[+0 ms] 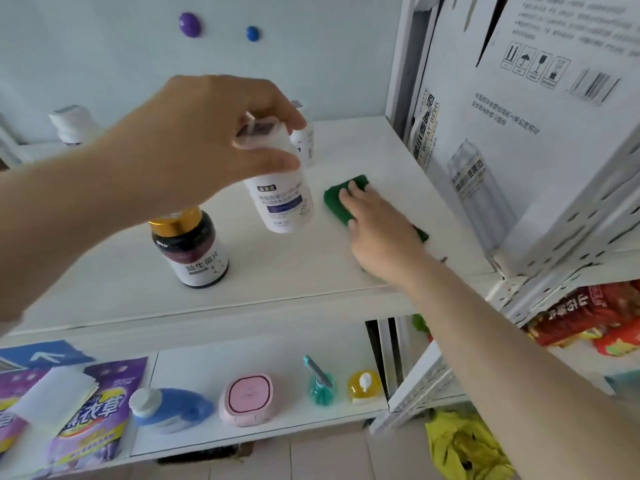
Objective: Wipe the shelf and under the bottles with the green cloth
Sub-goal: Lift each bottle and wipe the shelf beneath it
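The left hand (194,140) pinches the white bottle (282,199) by its cap, clear of the shelf (294,271); it looks light and smooth, so the cap seems the safest hold. The right hand (377,226) presses flat, fingers straight, on the soft green cloth (337,199) just right of it. There is room to wipe under the lifted bottle, but the cardboard box (519,150) crowds the right and the dark bottle (190,251) the left.

A pink box (246,399) sits beside a blue jug (173,408) (white-capped).

The right hand (377,230) hides most of the green cloth (334,202).
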Demonstrator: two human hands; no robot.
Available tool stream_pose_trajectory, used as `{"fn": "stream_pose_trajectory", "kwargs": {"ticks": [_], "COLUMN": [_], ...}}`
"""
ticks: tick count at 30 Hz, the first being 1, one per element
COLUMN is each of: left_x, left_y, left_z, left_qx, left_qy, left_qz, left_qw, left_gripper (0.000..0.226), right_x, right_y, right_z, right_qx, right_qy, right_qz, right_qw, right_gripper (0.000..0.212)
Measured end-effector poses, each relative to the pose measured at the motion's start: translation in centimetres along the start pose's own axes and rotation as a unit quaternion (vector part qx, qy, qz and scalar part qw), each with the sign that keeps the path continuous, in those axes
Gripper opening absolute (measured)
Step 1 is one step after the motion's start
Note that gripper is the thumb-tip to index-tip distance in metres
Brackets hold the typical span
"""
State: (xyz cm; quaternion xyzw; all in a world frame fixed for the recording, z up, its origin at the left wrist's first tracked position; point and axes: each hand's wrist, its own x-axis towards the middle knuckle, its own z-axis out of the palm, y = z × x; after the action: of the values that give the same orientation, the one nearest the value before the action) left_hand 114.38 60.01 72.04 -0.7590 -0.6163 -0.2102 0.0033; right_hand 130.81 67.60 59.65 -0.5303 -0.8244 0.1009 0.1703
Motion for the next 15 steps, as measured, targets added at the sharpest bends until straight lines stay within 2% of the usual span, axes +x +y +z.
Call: {"fn": "stream_pose_trajectory", "kwargs": {"ticks": [3, 5, 7, 11, 13, 15], "left_x": [-0.2, 0.0, 0.4, 1.5, 1.9, 2.0], "left_y": [0.1, 0.1, 0.1, 0.1, 0.3, 0.6], "left_z": [0.3, 0.6, 1.1, 2.6, 3.2, 3.8], "left_qx": [0.008, 0.004, -0.003, 0.002, -0.002, -0.022], "left_qy": [-0.001, 0.003, -0.002, -0.018, -0.031, -0.042], "left_qz": [-0.028, -0.038, -0.043, -0.021, -0.015, -0.013], "left_qw": [1.000, 0.999, 0.999, 1.000, 0.999, 0.999], "left_gripper": [0.030, 0.030, 0.031, 0.031, 0.032, 0.033], "right_x": [-5.3, -7.4, -7.3, -4.6, -3.5, -3.9], "right_y": [-5.2, -4.8, -1.6, 5.4, 4.5, 2.2], "right_z": [1.9, 1.7, 0.1, -3.1, -2.7, -1.3], "right_qx": [0.040, 0.051, 0.057, 0.033, 0.007, 0.017], "right_qy": [0.001, 0.021, 0.021, 0.023, 0.034, 0.039], "right_qz": [-0.155, -0.187, -0.136, 0.084, 0.118, 0.095], "right_qw": [0.987, 0.981, 0.989, 0.996, 0.992, 0.995], "right_gripper": [0.055, 0.053, 0.046, 0.044, 0.046, 0.046]}}
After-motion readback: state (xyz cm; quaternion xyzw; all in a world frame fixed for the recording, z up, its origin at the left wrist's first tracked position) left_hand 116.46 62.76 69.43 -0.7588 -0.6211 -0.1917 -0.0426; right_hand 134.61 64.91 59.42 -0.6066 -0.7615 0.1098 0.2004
